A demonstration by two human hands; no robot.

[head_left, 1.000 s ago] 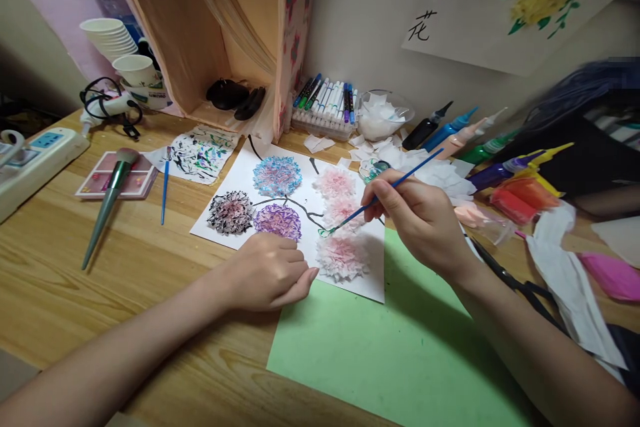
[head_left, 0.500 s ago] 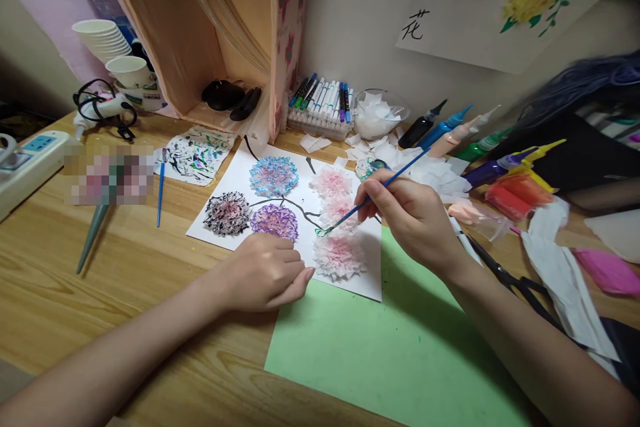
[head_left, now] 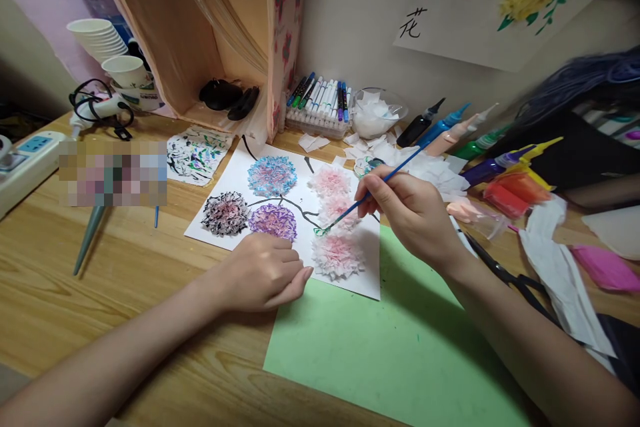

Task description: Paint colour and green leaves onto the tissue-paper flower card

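My right hand (head_left: 407,213) grips a thin blue paintbrush (head_left: 404,162) like a pen. Its bristle end touches a small green painted outline (head_left: 319,231) on the white sheet (head_left: 369,285). Curled closed, my left hand (head_left: 270,272) rests on the sheet's lower edge, just below a purple-tipped paper flower (head_left: 273,221). A blue-tipped flower (head_left: 273,175) and a black-tipped one (head_left: 225,213) lie left of the green outline. Several pink-and-white flowers (head_left: 339,256) run down the right side, partly behind my right hand. Black branch lines link the flowers.
Under the sheet's lower right lies green paper (head_left: 345,353). Paint bottles (head_left: 445,127), paper scraps (head_left: 435,170) and black scissors (head_left: 505,273) lie to the right. Behind stand a marker box (head_left: 320,107) and glass bowl (head_left: 377,113). A paint-smeared cloth (head_left: 197,155) lies left.
The view has shifted slightly. Both hands hold nearly the same places, and the brush tip stays at the green outline.
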